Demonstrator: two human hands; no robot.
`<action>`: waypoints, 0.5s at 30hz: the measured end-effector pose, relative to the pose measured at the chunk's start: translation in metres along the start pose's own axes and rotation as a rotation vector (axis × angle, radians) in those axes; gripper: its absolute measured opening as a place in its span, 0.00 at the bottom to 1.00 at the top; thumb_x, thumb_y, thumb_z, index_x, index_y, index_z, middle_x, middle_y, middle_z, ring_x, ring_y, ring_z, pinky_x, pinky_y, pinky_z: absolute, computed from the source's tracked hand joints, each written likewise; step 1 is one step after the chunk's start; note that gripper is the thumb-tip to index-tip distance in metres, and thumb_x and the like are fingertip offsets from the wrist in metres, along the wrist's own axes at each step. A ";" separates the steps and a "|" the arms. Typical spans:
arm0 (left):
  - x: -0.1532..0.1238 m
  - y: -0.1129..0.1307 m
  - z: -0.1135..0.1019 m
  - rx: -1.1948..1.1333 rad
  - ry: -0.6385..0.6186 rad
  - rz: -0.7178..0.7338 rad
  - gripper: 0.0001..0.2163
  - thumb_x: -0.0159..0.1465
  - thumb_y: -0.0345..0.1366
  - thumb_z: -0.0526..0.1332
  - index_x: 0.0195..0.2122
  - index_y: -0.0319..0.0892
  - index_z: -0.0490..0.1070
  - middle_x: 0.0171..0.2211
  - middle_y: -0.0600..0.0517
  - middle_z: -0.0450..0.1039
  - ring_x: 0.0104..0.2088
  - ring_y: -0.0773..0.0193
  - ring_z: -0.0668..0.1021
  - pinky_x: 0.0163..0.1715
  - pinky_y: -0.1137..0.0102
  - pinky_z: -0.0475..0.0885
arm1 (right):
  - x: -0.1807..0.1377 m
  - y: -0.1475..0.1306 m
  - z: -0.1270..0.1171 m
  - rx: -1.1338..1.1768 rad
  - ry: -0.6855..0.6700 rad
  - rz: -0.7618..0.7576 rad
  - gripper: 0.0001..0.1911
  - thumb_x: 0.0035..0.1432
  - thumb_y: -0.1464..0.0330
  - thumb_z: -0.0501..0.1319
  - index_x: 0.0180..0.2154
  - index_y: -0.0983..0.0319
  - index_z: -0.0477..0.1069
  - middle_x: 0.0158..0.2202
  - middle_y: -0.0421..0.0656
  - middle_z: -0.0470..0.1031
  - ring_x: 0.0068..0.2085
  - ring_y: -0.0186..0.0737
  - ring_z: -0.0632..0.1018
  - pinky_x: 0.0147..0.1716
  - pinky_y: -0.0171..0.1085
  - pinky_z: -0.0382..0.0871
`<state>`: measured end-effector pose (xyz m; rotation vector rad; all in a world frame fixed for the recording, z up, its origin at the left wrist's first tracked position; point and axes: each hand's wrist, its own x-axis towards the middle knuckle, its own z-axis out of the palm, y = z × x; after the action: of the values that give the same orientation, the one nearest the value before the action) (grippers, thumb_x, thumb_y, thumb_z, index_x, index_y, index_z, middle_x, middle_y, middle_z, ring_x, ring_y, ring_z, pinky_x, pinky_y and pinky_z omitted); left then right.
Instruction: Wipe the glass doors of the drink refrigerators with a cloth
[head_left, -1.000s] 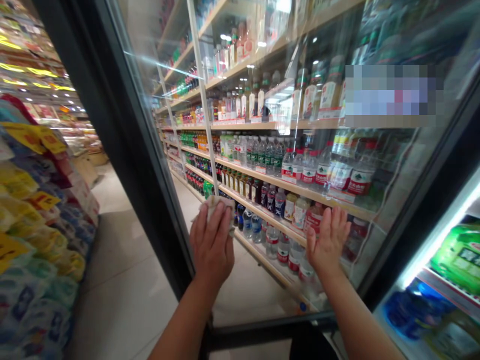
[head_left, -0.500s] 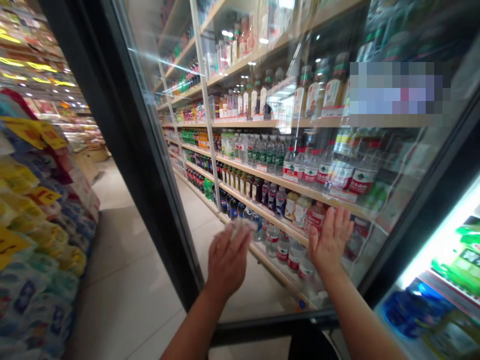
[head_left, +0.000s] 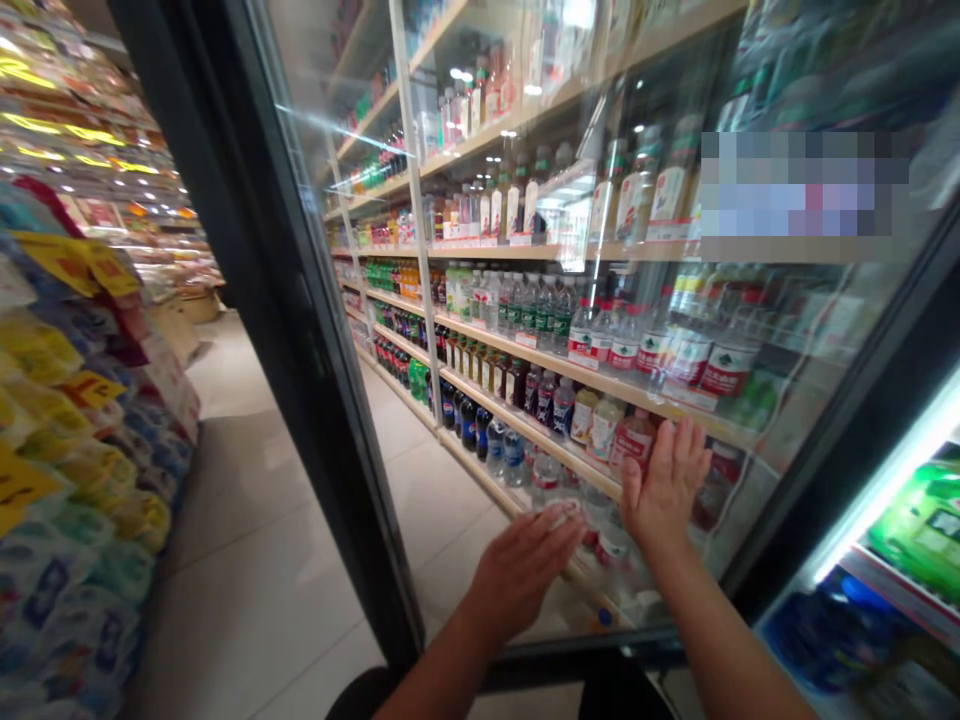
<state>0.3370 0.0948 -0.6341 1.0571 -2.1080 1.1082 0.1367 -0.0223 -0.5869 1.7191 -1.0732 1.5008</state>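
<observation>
A framed glass door (head_left: 480, 590) stands in front of me. My left hand (head_left: 517, 570) is low on the pane, fingers together and pressing a crumpled white cloth (head_left: 566, 510) against the glass; most of the cloth is hidden beneath the hand. To the right and a little higher, my right hand (head_left: 666, 490) lies on the pane with its fingers stretched out and holds nothing. Rows of bottles show through or in the glass around both hands, among them a bottle with a pink-red label (head_left: 631, 440) next to my right fingers.
The dark door frame (head_left: 300, 330) runs down the left side and along the bottom. To the right is a lit cooler shelf with green bottles (head_left: 919, 520). Stacked plastic-wrapped packs (head_left: 82, 560) line the left, beside a tiled floor (head_left: 262, 540).
My left hand has slid right and down across the glass with the cloth, coming closer to my right hand. My right hand has stayed almost in place.
</observation>
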 end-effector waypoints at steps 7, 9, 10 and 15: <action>0.043 -0.098 -0.075 0.239 0.411 -0.443 0.31 0.68 0.27 0.54 0.72 0.45 0.51 0.68 0.43 0.60 0.71 0.49 0.55 0.68 0.52 0.55 | -0.002 0.000 0.002 0.003 0.000 0.017 0.37 0.70 0.61 0.50 0.73 0.65 0.39 0.72 0.63 0.49 0.74 0.62 0.49 0.66 0.67 0.49; 0.026 -0.093 -0.069 0.258 0.422 -0.449 0.32 0.67 0.26 0.55 0.72 0.44 0.52 0.69 0.43 0.57 0.71 0.46 0.55 0.68 0.50 0.55 | -0.002 -0.001 0.002 0.004 0.004 0.016 0.37 0.70 0.61 0.50 0.73 0.65 0.39 0.72 0.63 0.49 0.74 0.62 0.49 0.66 0.67 0.50; 0.010 -0.082 -0.061 0.255 0.392 -0.445 0.32 0.66 0.25 0.56 0.72 0.45 0.53 0.69 0.43 0.57 0.71 0.45 0.54 0.69 0.49 0.54 | -0.001 -0.001 0.002 0.002 0.004 0.018 0.37 0.70 0.61 0.50 0.73 0.65 0.39 0.72 0.63 0.49 0.74 0.62 0.49 0.66 0.67 0.50; -0.090 -0.002 -0.002 0.115 0.157 -0.381 0.31 0.66 0.24 0.54 0.70 0.46 0.56 0.61 0.48 0.70 0.72 0.60 0.52 0.73 0.59 0.46 | -0.001 -0.001 0.000 0.000 -0.009 0.020 0.38 0.70 0.62 0.50 0.73 0.65 0.37 0.73 0.62 0.48 0.74 0.62 0.48 0.66 0.68 0.49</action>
<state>0.3884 0.1312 -0.6988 1.3129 -1.6504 1.0896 0.1373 -0.0220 -0.5878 1.7215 -1.0979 1.5064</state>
